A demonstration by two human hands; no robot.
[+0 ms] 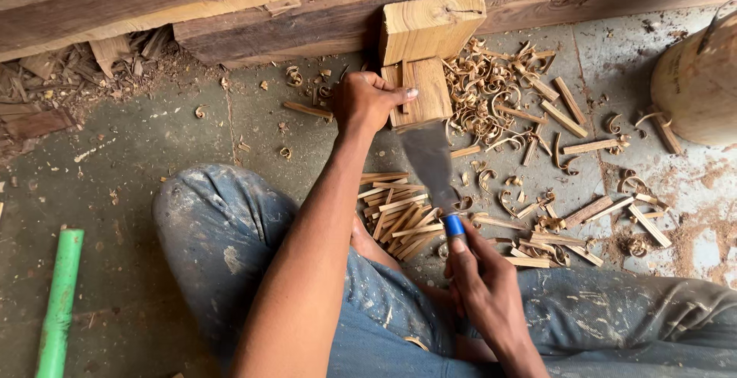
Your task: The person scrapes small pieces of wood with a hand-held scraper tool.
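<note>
Wood is everywhere on this floor. The person sits on the ground in dusty blue jeans [230,232] and looks down at both hands.

The left hand [368,102] reaches forward with its fingers closed around a thin stick [404,94]. It holds the stick upright on a small flat wood block [426,90]. The thumb lies across the stick and presses it to the block. This small block sits on the floor, touching a bigger wood block [430,25] just behind it. The bigger block leans against long dark beams [269,17] at the top.

The right hand [480,278] is lower down, close to the person's knee. Its fingers are wrapped tight around the blue handle [454,225] of a big knife [427,159]. The wide grey blade points up and away from the hand. Its far end is just below the left hand and the stick, at the near edge of the small block. The blade looks blurry.

Between the two arms lies a pile of thin cut sticks [399,213], all lined up close together. To the right of the knife the floor [146,155] is covered with curly shavings [491,94] and short bits of wood.

A green pipe [60,301] lies on the left side, well away from the hands. A round tan thing [698,79] sits at the far right edge
</note>
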